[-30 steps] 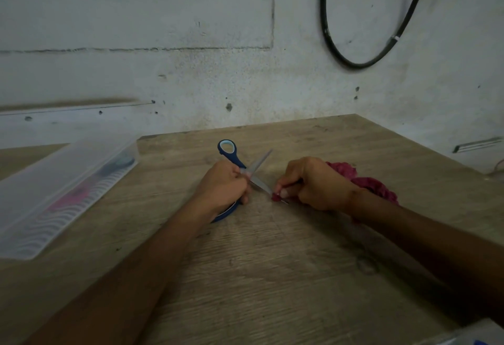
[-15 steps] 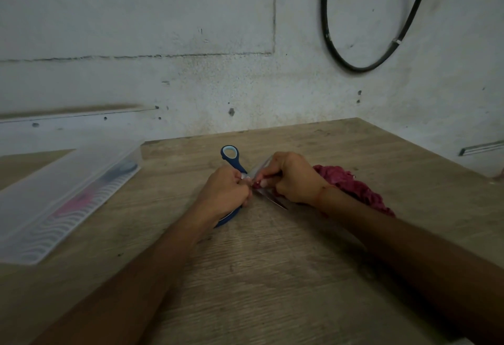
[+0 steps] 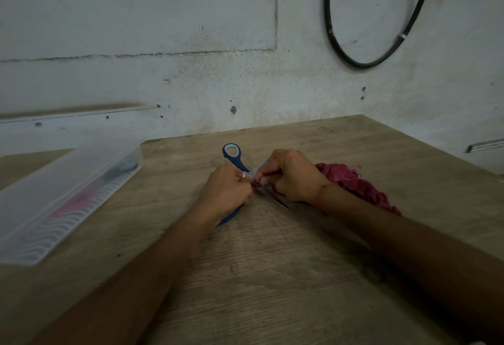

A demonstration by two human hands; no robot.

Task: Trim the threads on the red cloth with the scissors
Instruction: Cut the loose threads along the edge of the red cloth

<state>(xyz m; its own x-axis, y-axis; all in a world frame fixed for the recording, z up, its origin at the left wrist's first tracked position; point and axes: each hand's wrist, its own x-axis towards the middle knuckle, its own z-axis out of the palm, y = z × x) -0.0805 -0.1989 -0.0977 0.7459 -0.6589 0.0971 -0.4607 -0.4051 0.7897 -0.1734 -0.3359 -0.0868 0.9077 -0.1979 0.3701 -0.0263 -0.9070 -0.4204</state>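
Observation:
Blue-handled scissors [image 3: 232,153] lie on the wooden table [image 3: 272,276], blades spread apart. My left hand [image 3: 225,194] covers the lower handle and grips the scissors near the pivot. My right hand [image 3: 290,176] pinches the edge of the red cloth [image 3: 351,181] right at the crossing of the blades, touching my left fingertips. The rest of the cloth lies bunched behind my right wrist. One blade tip pokes out under my right hand. The threads themselves are too small to make out.
A clear plastic box [image 3: 62,194] with pink and dark items inside lies at the left of the table. A grey wall stands close behind, with a black cable loop [image 3: 362,63] hanging at the upper right. The table's right edge runs diagonally.
My right hand has moved left with the cloth's edge, from near the blade tips to the pivot, and now touches my left hand. The scissors stay spread on the table.

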